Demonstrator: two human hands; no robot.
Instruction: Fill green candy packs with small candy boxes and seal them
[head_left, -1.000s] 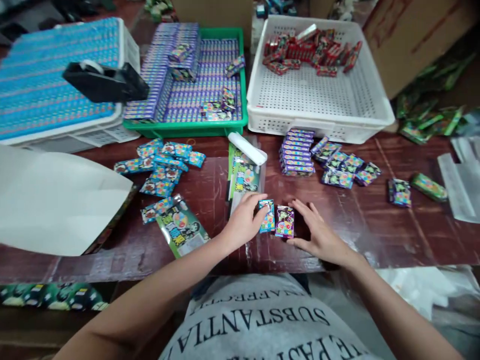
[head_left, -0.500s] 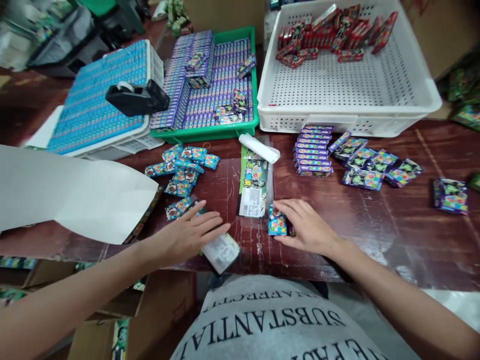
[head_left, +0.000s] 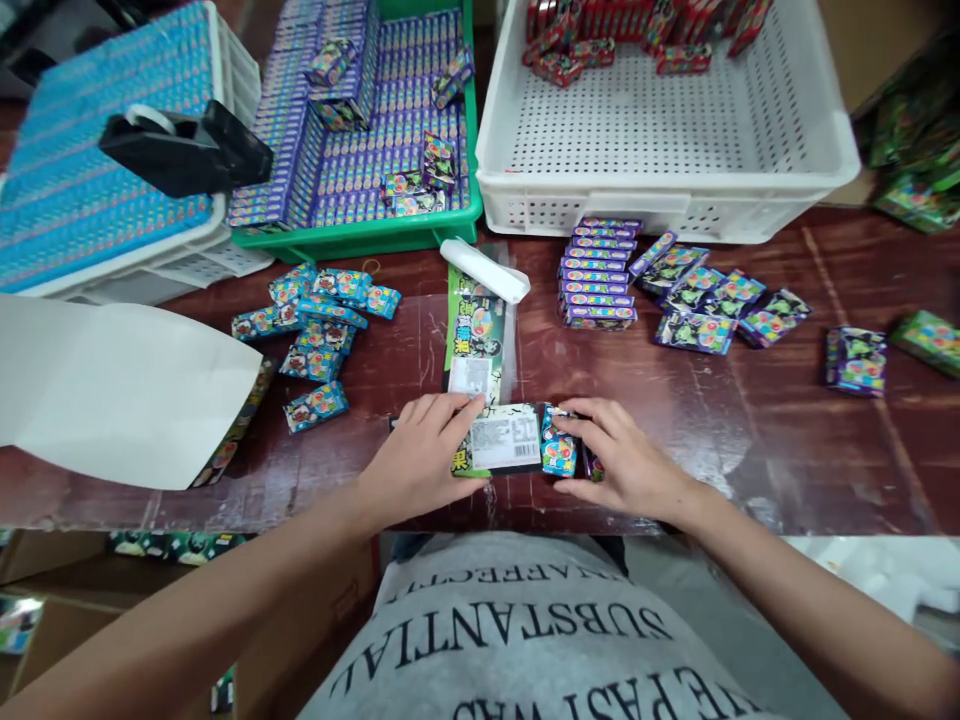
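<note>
My left hand is closed on a flat green-and-black printed packet, its white barcode label facing up. At the packet's right end stands a small blue candy box. My right hand grips this box between thumb and fingers, along with a small purple box mostly hidden under the fingers. Beyond my left hand lies another green-and-black packet, with a white rolled strip across its far end.
Loose blue boxes lie to the left beside a large white sheet. Purple boxes stand in a row, others scattered rightward. Behind are a green tray, a white basket, a blue-filled crate and a black tape dispenser.
My left hand left the blue box, reached left to the printed packet and brought it right, against the boxes. My right hand closed around the blue and purple boxes.
</note>
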